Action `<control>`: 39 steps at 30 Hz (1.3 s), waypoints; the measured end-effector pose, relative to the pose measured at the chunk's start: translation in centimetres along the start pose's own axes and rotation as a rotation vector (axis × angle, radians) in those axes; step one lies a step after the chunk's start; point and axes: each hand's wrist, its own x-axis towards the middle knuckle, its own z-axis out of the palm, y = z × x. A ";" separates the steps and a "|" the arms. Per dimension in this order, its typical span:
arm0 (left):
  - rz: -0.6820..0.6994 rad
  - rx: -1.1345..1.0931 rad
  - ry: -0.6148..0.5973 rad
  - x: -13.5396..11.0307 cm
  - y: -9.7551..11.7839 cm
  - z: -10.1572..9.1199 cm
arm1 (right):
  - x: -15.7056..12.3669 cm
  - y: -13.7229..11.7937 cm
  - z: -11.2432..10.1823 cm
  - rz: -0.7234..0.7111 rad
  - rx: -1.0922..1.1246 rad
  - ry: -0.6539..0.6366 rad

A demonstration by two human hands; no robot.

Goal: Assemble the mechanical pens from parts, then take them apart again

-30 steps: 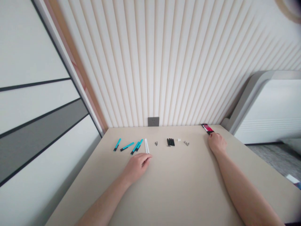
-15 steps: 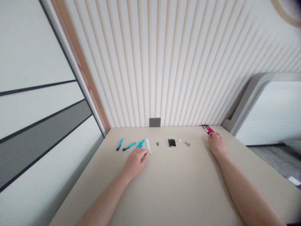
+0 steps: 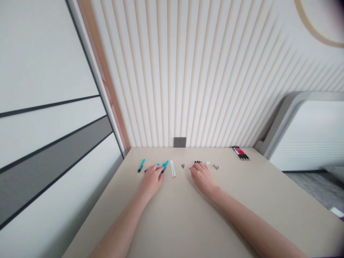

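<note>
My left hand (image 3: 152,176) rests at the lower ends of the turquoise pen barrels (image 3: 165,166), with thumb and fingertips closed around the black end of one. Another turquoise barrel lies partly hidden under its fingers, and a separate turquoise barrel (image 3: 141,165) is to the left. Just right of this hand lie thin white tubes (image 3: 172,168). My right hand (image 3: 202,175) is low over the table with fingers curled together, covering most of the black grips (image 3: 198,162). Whatever its fingertips hold is hidden. Small metal tips (image 3: 183,166) lie between the hands.
Right of my right hand are small clear-white pieces (image 3: 208,163) and metal parts (image 3: 216,167). Several red, white and black pens (image 3: 241,153) lie side by side at the back right of the table (image 3: 177,215). A dark socket (image 3: 180,142) is on the ribbed wall.
My right hand has left the red pens and moved left to the black grips. My left hand has drawn back from the white tubes to the turquoise barrels. The view has shifted slightly.
</note>
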 end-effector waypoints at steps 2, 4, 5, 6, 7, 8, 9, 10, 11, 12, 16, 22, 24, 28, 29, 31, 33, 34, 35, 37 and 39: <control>0.003 0.015 -0.002 -0.1 0.0 0.1 | 0.9 -1.2 0.4 -0.010 -0.013 -0.027; 0.001 0.021 -0.004 -0.1 0.0 0.1 | 1.4 -1.3 0.8 0.018 -0.021 -0.037; -0.001 0.023 -0.007 -0.1 0.1 0.0 | 1.4 -1.0 1.0 0.040 -0.022 -0.037; -0.006 0.027 -0.012 -0.2 0.2 -0.2 | 1.2 -0.6 1.2 0.061 -0.023 -0.037; -0.014 0.033 -0.019 -0.2 0.3 -0.3 | 0.8 -0.1 1.4 0.077 -0.022 -0.035; -0.021 0.040 -0.022 -0.2 0.5 -0.5 | 0.4 0.4 1.5 0.088 -0.022 -0.033; -0.026 0.049 -0.023 -0.2 0.8 -0.7 | -0.1 0.9 1.5 0.095 -0.021 -0.030; -0.031 0.059 -0.021 -0.2 1.1 -0.9 | -0.5 1.3 1.5 0.104 -0.021 -0.028; -0.034 0.067 -0.022 -0.2 1.4 -1.0 | -0.9 1.6 1.5 0.115 -0.022 -0.025; -0.039 0.071 -0.023 -0.3 1.7 -1.1 | -1.1 1.8 1.5 0.127 -0.026 -0.024; -0.042 0.082 -0.033 -0.3 2.5 -1.2 | -0.9 1.8 1.3 0.171 -0.059 -0.039; -0.042 0.116 -0.022 -0.4 2.4 -1.1 | -0.7 1.5 1.1 0.186 -0.049 -0.042; -0.041 0.130 -0.037 -0.4 2.3 -1.0 | -0.8 1.5 1.1 0.186 -0.032 -0.042; -0.050 0.140 -0.050 -0.5 2.3 -0.9 | -0.8 1.5 1.0 0.185 -0.013 -0.056; -0.055 0.138 -0.053 -0.5 2.3 -1.0 | -0.8 1.5 1.0 0.183 -0.010 -0.059; -0.062 0.132 -0.055 -0.5 2.4 -1.1 | -0.7 1.5 1.0 0.177 -0.003 -0.062; -0.062 0.126 -0.045 -0.5 2.5 -1.2 | -0.7 1.4 0.9 0.170 0.010 -0.059; -0.062 0.124 -0.035 -0.5 2.5 -1.2 | -0.7 1.4 0.9 0.165 0.017 -0.056; -0.061 0.123 -0.025 -0.5 2.6 -1.2 | -0.7 1.3 0.8 0.158 0.025 -0.055; -0.062 0.123 -0.004 -0.5 2.6 -1.1 | -0.6 1.1 0.7 0.145 0.042 -0.060; -0.063 0.131 0.011 -0.5 2.5 -0.9 | -0.6 1.0 0.6 0.131 0.062 -0.070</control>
